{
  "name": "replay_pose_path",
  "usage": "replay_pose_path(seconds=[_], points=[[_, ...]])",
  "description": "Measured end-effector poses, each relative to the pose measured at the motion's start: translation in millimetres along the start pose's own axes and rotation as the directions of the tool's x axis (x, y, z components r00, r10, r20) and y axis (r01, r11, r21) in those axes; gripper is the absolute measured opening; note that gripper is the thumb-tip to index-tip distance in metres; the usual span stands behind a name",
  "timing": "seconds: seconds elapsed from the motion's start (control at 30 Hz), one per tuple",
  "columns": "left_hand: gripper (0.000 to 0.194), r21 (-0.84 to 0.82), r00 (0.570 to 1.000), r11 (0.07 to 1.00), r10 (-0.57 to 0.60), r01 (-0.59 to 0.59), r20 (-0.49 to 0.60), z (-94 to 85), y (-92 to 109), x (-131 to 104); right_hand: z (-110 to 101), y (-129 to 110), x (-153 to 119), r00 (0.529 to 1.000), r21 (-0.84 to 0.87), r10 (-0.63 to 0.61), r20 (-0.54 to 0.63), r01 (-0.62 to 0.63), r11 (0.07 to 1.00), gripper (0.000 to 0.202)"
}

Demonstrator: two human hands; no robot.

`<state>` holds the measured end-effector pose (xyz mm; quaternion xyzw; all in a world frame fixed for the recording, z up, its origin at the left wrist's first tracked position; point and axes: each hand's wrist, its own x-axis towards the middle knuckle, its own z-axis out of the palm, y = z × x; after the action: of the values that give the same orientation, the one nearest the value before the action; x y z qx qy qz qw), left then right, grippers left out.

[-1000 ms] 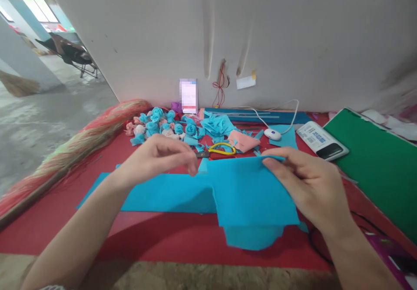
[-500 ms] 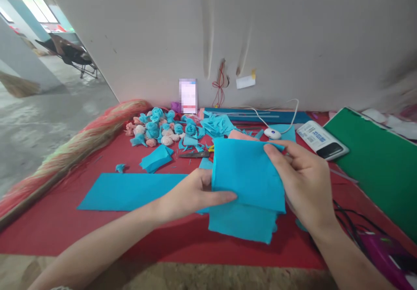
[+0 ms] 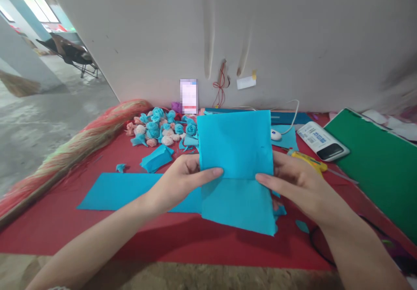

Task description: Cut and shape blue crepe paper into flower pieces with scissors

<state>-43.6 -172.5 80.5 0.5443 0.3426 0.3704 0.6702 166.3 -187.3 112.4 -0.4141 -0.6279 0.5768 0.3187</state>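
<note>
Blue sheet [image 3: 235, 144] is up now at frame centre, off the red worktop [image 3: 182, 233] — left hand [image 3: 177, 181] and right hand [image 3: 295, 181] both pinching its side edges, no longer right alone — folding looks underway.

Left hand [image 3: 177, 181], right hand [image 3: 295, 183]: pinching grip.

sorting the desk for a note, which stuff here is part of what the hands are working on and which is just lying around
In hand:
- folded blue sheet, pinched between left hand and right hand
- long blue strip flat beneath it

Lying about:
- rolled blue and pink flowers
- small folded blue piece
- computer mouse
- green board
- straw broom
</note>
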Motion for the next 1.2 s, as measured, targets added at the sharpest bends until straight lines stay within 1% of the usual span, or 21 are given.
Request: replay_pose_path(seconds=[0.07,0.13,0.2,0.27,0.3,0.37,0.43,0.53,0.6,0.7,0.8,0.87,0.97,1.03,1.13,1.2], points=[[0.035,0.104,0.999,0.994,0.03,-0.028,-0.011,-2.5,0,-1,-2,2,1,1.0,-0.027,0.005,0.021,-0.004,1.0,0.038],[0.045,0.181,0.998,0.982,0.057,-0.048,-0.042,-3.9,1,-1,-4,4,2,1.0,-0.016,0.004,0.015,-0.004,1.0,0.039],[0.05,0.203,0.993,0.977,0.078,-0.058,-0.092,-4.0,3,-1,-6,6,3,1.0,0.018,-0.007,-0.003,0.007,1.0,0.04],[0.05,0.19,0.987,0.979,0.102,-0.077,-0.125,-3.0,4,-1,-7,7,4,1.0,0.05,-0.023,-0.008,0.023,0.998,0.04],[0.048,0.185,0.986,0.979,0.113,-0.088,-0.126,-2.3,5,-1,-7,7,4,1.0,0.058,-0.027,-0.011,0.028,0.998,0.04],[0.038,0.17,0.99,0.981,0.11,-0.094,-0.089,-1.0,5,-2,-7,7,5,0.999,0.052,-0.027,-0.022,0.028,0.998,0.04],[0.026,0.145,0.997,0.988,0.064,-0.057,-0.043,-0.5,4,-2,-7,7,5,0.999,0.04,-0.026,-0.026,0.027,0.999,0.04],[0.023,0.088,1.0,0.996,-0.009,0.01,-0.014,-1.3,3,-3,-7,8,5,0.999,0.047,-0.031,-0.012,0.032,0.998,0.041],[0.022,0.04,1.0,0.999,-0.024,0.024,-0.007,-2.1,2,-3,-7,8,4,1.0,0.061,-0.029,-0.003,0.029,0.998,0.041],[0.021,-0.011,1.0,1.0,-0.012,0.012,0.003,-3.0,2,-4,-8,9,3,0.999,0.081,-0.033,0.023,0.031,0.996,0.038],[0.02,-0.007,1.0,1.0,0.004,-0.004,-0.003,-3.2,2,-4,-9,10,2,0.998,0.121,-0.05,0.045,0.044,0.992,0.034],[0.019,0.005,1.0,1.0,0.024,-0.024,-0.017,-3.1,1,-3,-9,10,2,0.997,0.153,-0.066,0.051,0.058,0.987,0.028],[0.018,0.011,0.998,0.998,0.058,-0.058,-0.036,-3.0,0,-2,-10,11,1,0.994,0.173,-0.09,0.063,0.078,0.982,0.014],[0.018,0.006,0.996,0.997,0.074,-0.074,-0.046,-2.8,-1,-1,-10,11,0,0.993,0.167,-0.083,0.081,0.069,0.984,0.012],[0.015,-0.022,0.993,0.995,0.099,-0.1,-0.059,-1.3,3,-2,-10,8,-2,0.999,0.165,-0.022,0.041,0.015,0.986,0.016],[0.01,-0.088,0.997,0.994,0.067,-0.069,-0.025,0.7,8,-3,-10,4,-4,1.0,0.139,0.019,-0.009,-0.017,0.99,0.015]])
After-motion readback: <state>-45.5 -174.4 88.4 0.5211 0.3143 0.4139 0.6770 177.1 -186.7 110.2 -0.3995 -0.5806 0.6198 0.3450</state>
